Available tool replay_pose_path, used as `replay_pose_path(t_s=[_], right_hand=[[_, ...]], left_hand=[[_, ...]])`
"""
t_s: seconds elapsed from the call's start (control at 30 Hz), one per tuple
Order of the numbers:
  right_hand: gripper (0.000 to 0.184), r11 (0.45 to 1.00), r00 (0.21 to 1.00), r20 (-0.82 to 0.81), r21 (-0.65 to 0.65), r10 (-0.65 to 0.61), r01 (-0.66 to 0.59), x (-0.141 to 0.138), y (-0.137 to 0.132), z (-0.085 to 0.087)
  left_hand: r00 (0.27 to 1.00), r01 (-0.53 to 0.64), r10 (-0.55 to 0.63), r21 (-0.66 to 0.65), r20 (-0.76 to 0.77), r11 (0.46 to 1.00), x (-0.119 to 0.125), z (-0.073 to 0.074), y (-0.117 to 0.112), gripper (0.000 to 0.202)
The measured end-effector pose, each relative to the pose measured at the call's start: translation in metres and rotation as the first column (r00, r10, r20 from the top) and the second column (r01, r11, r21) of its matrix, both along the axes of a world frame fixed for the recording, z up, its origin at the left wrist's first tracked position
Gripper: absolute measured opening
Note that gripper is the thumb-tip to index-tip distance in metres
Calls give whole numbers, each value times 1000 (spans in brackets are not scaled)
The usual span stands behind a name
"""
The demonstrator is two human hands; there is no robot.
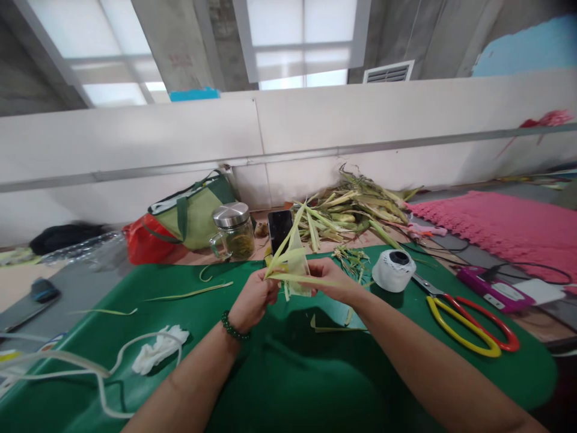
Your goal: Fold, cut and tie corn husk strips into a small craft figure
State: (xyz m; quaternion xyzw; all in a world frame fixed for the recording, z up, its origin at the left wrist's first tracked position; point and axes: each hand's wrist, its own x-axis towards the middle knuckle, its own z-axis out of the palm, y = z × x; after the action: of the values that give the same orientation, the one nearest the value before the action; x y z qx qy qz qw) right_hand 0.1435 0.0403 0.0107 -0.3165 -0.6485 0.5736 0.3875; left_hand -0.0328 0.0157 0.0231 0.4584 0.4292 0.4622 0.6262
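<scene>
My left hand (253,298) and my right hand (334,279) meet above the green cloth (288,373), both pinched on a folded bundle of pale yellow-green leaf strips (292,264). One long strip sticks up and away from the bundle, another runs sideways across my right fingers. A green bead bracelet (233,329) circles my left wrist. A flat green cut piece (336,317) lies on the cloth just below my right hand.
A white tape roll (393,270) and red-and-yellow scissors (469,322) lie to the right. Behind are a heap of corn husks (351,210), a phone (279,230), a glass jar (233,231), a green bag (193,213) and a pink mat (505,225). White cord (97,376) and crumpled tissue (158,355) lie left.
</scene>
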Motion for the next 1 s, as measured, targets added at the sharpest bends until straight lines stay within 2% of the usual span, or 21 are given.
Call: replay_pose_path(t_s=[0.2,0.27,0.33,0.4,0.43,0.5,0.57,0.63,0.67,0.7,0.73,0.83,0.93,1.0], right_hand=[[18,996,997,40,-68,-59,61,0,0,1],[17,992,996,28,-97,-79,81,-1,-1,3],[21,994,999,-3,-101,-47,46,-1,-3,5],[28,993,998,-26,-105,58,-61,-3,-7,5],[30,988,993,-39,-102,115,-119,-4,-9,5],[31,981,983,-59,-81,171,-176,-7,-10,3],[30,993,993,-58,-56,100,-103,-9,-7,1],[27,996,995,63,-12,-82,83,-8,4,2],[24,982,965,183,42,-187,182,-5,12,4],[23,953,896,328,131,-300,271,-1,22,8],[21,916,765,504,251,-400,314,5,35,12],[26,859,609,606,340,-512,383,28,76,27],[25,778,441,657,400,-612,484,49,109,34],[25,726,353,664,440,-659,528,56,119,30]], left_hand=[[979,-89,109,-120,171,989,-18,13,7,16],[982,-63,82,-116,172,991,-21,14,7,21],[995,61,-51,-114,87,992,-19,13,4,26],[962,262,-271,-157,-42,952,-14,11,-2,30],[936,329,-345,-173,-75,929,-12,10,-4,29],[904,398,-419,-188,-87,898,-10,10,-7,29],[921,374,-387,-190,-36,908,-10,11,-7,33],[962,274,-269,-195,50,942,-12,13,-3,35],[978,202,-186,-192,98,960,-13,14,-1,35],[985,127,-100,-187,144,974,-14,15,1,36],[982,58,-24,-176,188,983,-15,15,2,36],[957,-36,71,-129,281,991,-15,15,3,37],[951,-27,52,-86,304,996,-14,14,2,33],[952,-21,43,-76,302,997,-14,11,2,31]])
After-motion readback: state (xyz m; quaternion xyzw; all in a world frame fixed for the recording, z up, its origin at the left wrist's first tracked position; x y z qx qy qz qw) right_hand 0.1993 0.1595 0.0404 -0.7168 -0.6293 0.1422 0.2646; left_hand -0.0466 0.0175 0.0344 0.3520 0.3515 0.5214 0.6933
